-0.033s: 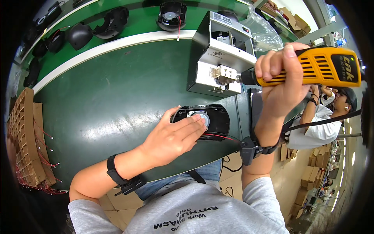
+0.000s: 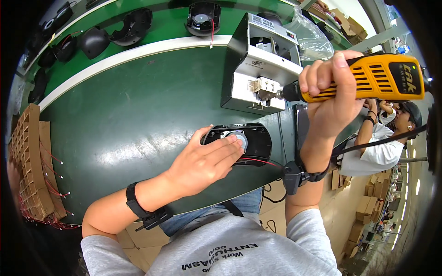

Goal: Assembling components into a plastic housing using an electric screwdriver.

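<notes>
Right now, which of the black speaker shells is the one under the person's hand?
The oval black shell on the dark green bench, with a round silver speaker inside, lies under the left hand. The other shells sit untouched on the far conveyor.

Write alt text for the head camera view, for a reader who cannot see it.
A person's left hand presses on a black oval housing with a round silver part on a dark green table, while the right hand holds a yellow electric screwdriver with its tip at a grey metal box. Black shells lie beyond.
</notes>
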A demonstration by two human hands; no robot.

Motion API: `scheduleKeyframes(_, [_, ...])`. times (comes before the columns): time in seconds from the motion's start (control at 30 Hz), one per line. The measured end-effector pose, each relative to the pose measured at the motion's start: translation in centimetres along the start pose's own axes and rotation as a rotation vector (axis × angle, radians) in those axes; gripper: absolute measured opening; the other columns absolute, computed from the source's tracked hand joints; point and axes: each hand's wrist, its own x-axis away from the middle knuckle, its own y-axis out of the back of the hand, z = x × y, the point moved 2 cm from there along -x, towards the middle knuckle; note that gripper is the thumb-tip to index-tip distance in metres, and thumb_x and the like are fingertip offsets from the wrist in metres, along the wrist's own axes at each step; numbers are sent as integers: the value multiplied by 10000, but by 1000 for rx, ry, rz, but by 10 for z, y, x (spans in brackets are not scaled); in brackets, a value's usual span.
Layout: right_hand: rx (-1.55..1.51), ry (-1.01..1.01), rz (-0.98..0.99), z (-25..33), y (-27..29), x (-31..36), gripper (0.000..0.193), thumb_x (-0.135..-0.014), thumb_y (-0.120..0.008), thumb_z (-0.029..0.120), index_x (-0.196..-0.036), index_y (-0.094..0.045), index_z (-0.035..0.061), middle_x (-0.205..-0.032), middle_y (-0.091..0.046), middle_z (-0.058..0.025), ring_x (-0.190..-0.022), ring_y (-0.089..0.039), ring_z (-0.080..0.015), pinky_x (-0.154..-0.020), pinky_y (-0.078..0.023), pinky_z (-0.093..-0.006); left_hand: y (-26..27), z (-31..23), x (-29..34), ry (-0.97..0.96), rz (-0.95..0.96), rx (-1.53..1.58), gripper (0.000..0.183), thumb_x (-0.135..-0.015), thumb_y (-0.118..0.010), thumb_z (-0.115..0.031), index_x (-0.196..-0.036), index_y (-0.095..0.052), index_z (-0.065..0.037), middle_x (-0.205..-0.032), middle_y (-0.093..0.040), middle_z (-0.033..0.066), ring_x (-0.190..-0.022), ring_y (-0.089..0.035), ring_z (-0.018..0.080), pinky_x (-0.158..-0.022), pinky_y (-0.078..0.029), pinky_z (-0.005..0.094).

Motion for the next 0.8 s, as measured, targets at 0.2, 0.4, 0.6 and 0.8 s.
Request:
scheduleKeyframes(0.2, [1, -22, 4, -2, 0, 3, 115, -989, -638, 64, -1054, -573, -4, -603, -478, -48, -469, -470, -143, -475, -441, -330, 1, 3, -1, -4, 37, 13, 342, -780, -783, -125, -1119, -757, -93, -1199, -727, 12, -1221, -654, 153, -1023, -467, 535])
scheduleKeyframes(0.4, [-145, -64, 311, 39, 7, 24, 342, -1101, -420, 261, -1359, -454, 39, -710, -463, 28, -540, -417, -69, -518, -408, -253, 6, 6, -3, -20, 79, 46, 507, -701, -863, -136, -1184, -726, -68, -1227, -724, 37, -1231, -664, 200, -980, -427, 480])
scheduleKeyframes(0.6, [32, -188, 405, 48, 3, 61, 319, -1042, -601, 245, -1235, -370, 139, -657, -551, 8, -449, -517, -100, -442, -476, -242, 3, 7, -5, 9, 82, 58, 469, -702, -870, -148, -1150, -756, -70, -1230, -725, 28, -1212, -679, 189, -996, -447, 485])
scheduleKeyframes(0.8, [39, -184, 302, 30, 4, 86, 346, -1019, -641, 226, -1221, -373, 140, -663, -563, 5, -455, -527, -116, -427, -462, -260, 2, 4, -4, 17, 87, 53, 445, -689, -875, -158, -1116, -781, -73, -1234, -728, 25, -1199, -686, 180, -1003, -452, 487])
